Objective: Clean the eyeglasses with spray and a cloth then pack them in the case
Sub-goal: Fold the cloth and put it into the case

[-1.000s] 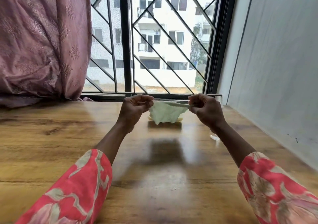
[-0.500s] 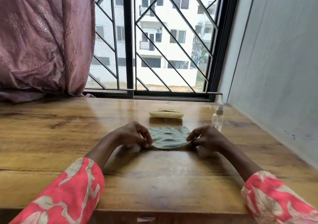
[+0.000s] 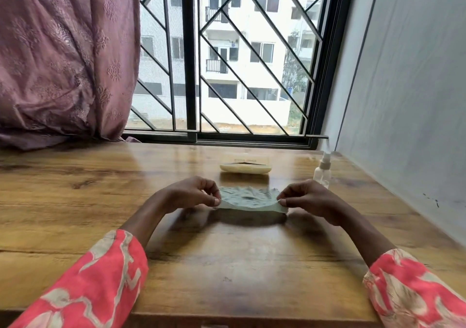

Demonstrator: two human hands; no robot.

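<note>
A pale green cleaning cloth point(image 3: 248, 200) lies spread low over the wooden table point(image 3: 100, 201), its near edge lifted slightly. My left hand point(image 3: 191, 194) pinches the cloth's near left corner. My right hand point(image 3: 307, 199) pinches its near right corner. Behind the cloth rests a cream eyeglasses case point(image 3: 245, 167), lid down. A small clear spray bottle point(image 3: 322, 172) stands upright to the right of the case, just beyond my right hand. The eyeglasses themselves are not visible.
A barred window point(image 3: 227, 63) runs along the table's far edge. A mauve curtain point(image 3: 63, 58) hangs at the far left. A grey wall point(image 3: 408, 88) borders the table on the right, close to the bottle.
A second ago both hands held the cloth stretched up in the air. They have brought it down onto the table and towards me, still gripping its corners.
</note>
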